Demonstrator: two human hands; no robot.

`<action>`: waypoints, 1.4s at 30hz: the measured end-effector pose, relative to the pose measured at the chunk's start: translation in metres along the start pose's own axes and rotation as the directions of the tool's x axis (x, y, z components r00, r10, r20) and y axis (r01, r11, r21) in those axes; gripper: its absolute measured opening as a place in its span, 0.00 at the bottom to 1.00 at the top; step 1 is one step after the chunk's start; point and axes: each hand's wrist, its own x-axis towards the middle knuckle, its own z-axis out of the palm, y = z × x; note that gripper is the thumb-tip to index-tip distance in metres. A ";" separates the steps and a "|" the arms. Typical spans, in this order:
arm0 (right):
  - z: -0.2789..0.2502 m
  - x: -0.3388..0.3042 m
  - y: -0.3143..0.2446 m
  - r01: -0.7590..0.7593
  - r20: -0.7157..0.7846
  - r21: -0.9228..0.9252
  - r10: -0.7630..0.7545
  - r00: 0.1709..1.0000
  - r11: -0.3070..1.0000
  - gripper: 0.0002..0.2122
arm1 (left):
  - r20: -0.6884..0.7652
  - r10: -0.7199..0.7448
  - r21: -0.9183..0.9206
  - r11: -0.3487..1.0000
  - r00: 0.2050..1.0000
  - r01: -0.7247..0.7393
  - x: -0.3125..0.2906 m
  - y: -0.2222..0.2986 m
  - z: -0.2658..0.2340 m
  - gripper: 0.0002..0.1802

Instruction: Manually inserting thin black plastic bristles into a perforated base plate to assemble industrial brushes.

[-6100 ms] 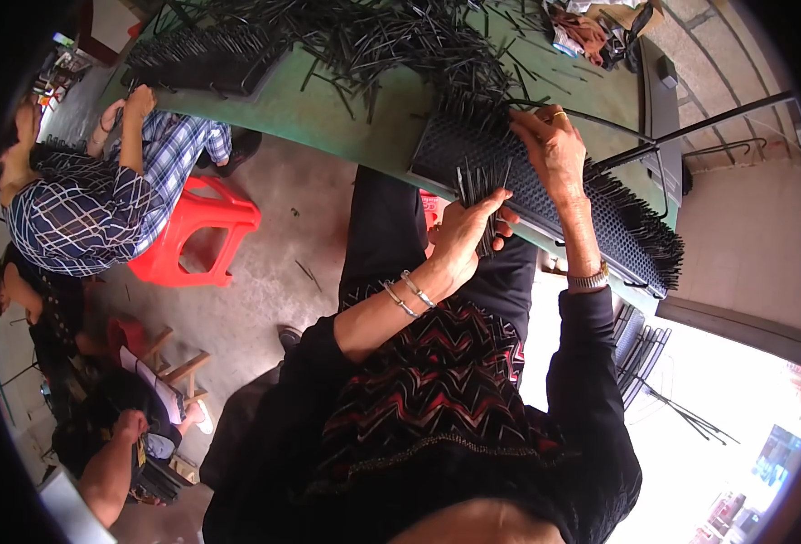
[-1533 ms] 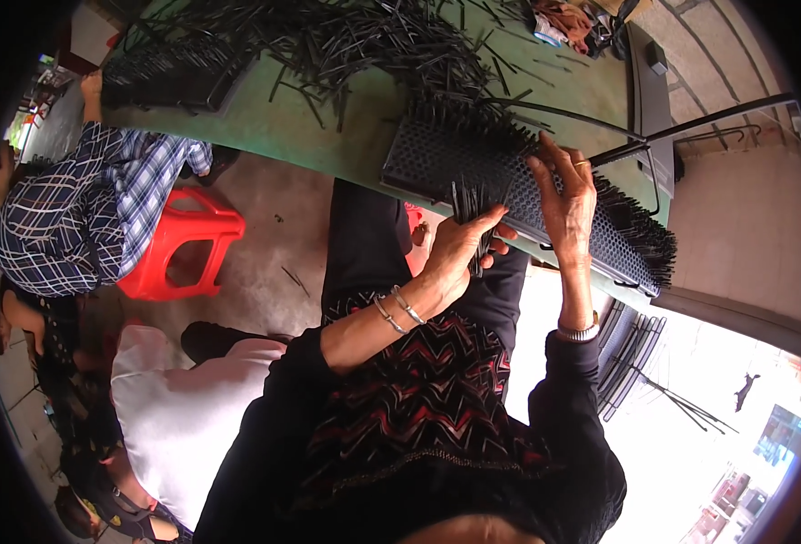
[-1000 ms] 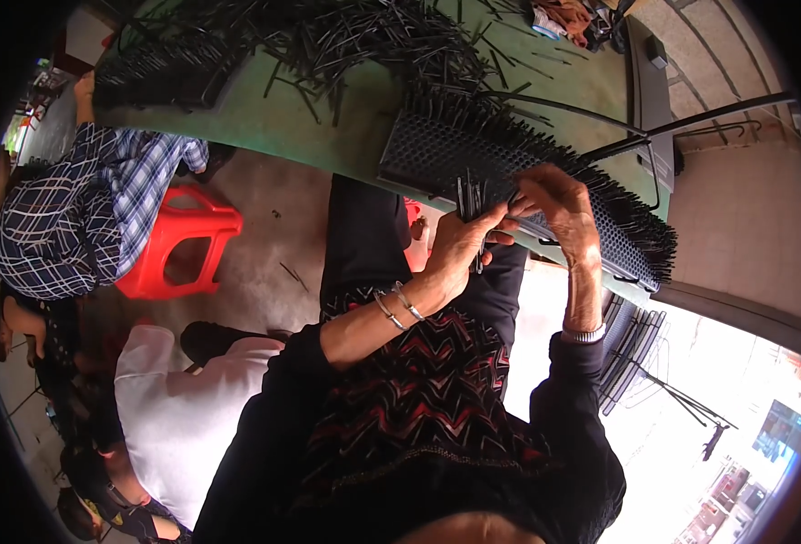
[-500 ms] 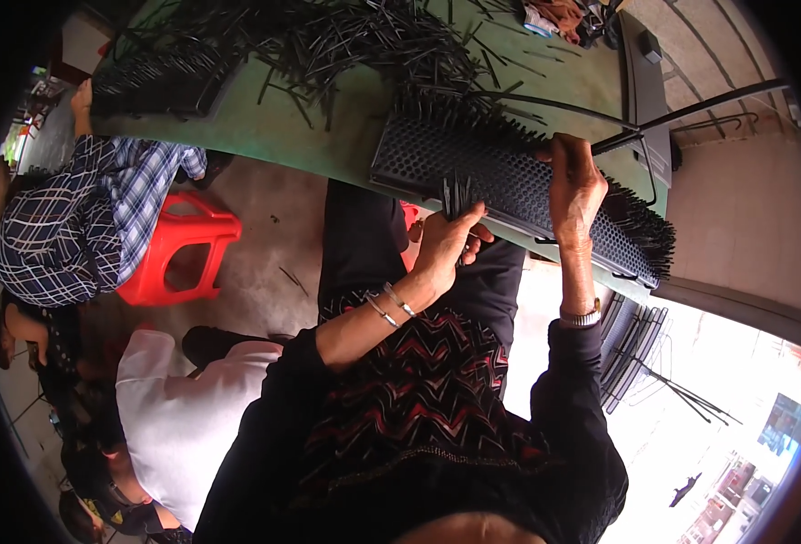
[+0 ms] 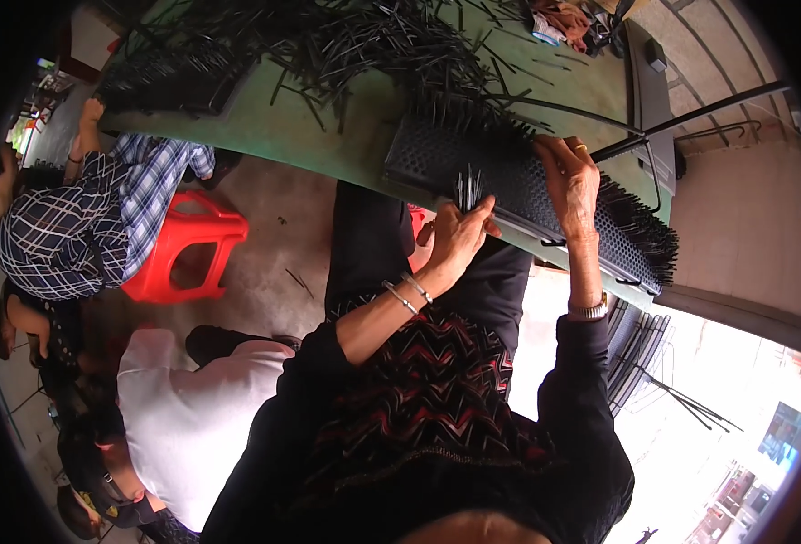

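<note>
A long black board with a honeycomb of holes [image 5: 505, 177] lies slanted along the table's near edge. Black bristle-like strips [image 5: 641, 222] stand up from its right end and far side. Just in front of the board, my left hand [image 5: 459, 238] is closed round a small bundle of thin black strips [image 5: 469, 189], their tips pointing up. My right hand [image 5: 573, 186] is over the board, fingers bent and pressed together at its far side among the bristles. Whatever is between those fingertips is too small or hidden to make out.
Loose black strips [image 5: 355, 45] are heaped across the green table [image 5: 301, 136]. A black metal rod frame [image 5: 713, 113] reaches over its right side. Another bristled board [image 5: 188, 91] lies far left. Nearby people sit to the left, beside a red plastic stool [image 5: 192, 249].
My left hand has shifted slightly right with its bundle, whose strips now stand more upright. At the board's far side, the right hand's fingers have moved a little left. The view has shifted slightly.
</note>
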 end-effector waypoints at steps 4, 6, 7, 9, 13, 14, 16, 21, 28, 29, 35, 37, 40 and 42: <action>0.009 0.009 0.008 0.042 -0.119 -0.079 -0.051 0.992 0.996 0.07 | 0.146 0.142 -0.188 0.976 0.979 -0.113 0.017 -0.008 -0.010 0.20; 0.009 0.006 0.008 0.007 -0.095 -0.132 -0.020 0.995 0.991 0.08 | 0.163 0.151 -0.091 0.986 0.975 -0.138 0.011 0.006 -0.010 0.20; 0.009 0.004 0.008 -0.032 -0.073 -0.185 0.019 0.997 0.982 0.08 | 0.149 0.041 -0.038 0.999 0.988 -0.035 0.005 0.013 -0.011 0.20; 0.010 0.003 0.004 -0.039 -0.085 -0.184 0.023 0.996 0.982 0.09 | 0.115 -0.158 -0.010 0.987 0.981 0.160 -0.004 0.020 -0.007 0.19; 0.008 -0.001 0.004 -0.066 -0.073 -0.160 0.055 0.996 0.985 0.10 | 0.320 -0.165 -0.241 0.938 0.933 0.249 -0.009 0.025 0.002 0.16; 0.008 -0.002 0.003 -0.064 -0.066 -0.167 0.054 0.996 0.984 0.11 | 0.325 -0.170 -0.239 0.937 0.930 0.254 -0.011 0.025 0.005 0.16; 0.006 -0.004 -0.002 -0.084 -0.025 -0.166 0.081 0.996 0.982 0.12 | 0.351 -0.148 -0.282 0.925 0.924 0.256 -0.011 0.029 0.011 0.16; -0.023 -0.010 -0.022 -0.350 0.149 0.328 0.318 0.936 0.877 0.15 | 0.418 -0.109 -0.282 0.928 0.902 0.243 -0.023 0.038 0.014 0.18; -0.028 -0.033 -0.022 -0.589 0.536 0.559 0.287 0.794 0.583 0.09 | 0.419 -0.087 -0.185 0.966 0.904 0.179 -0.027 0.040 0.015 0.19; -0.028 -0.034 -0.021 -0.578 0.523 0.539 0.294 0.800 0.613 0.09 | 0.410 -0.084 -0.193 0.965 0.908 0.177 -0.027 0.039 0.015 0.19; -0.028 -0.033 -0.026 -0.638 0.487 0.516 0.417 0.767 0.571 0.09 | 0.357 -0.068 -0.068 0.993 0.932 0.098 -0.024 0.042 0.017 0.19; -0.030 -0.032 -0.027 -0.634 0.447 0.487 0.452 0.772 0.600 0.10 | 0.330 -0.070 -0.034 0.996 0.941 0.086 -0.023 0.038 0.016 0.19; -0.033 -0.031 -0.025 -0.620 0.416 0.468 0.462 0.783 0.630 0.11 | 0.323 -0.084 -0.003 0.996 0.943 0.090 -0.026 0.041 0.018 0.19; -0.033 -0.031 -0.023 -0.642 0.467 0.502 0.442 0.765 0.580 0.11 | 0.341 -0.097 -0.005 0.994 0.935 0.105 -0.027 0.042 0.018 0.19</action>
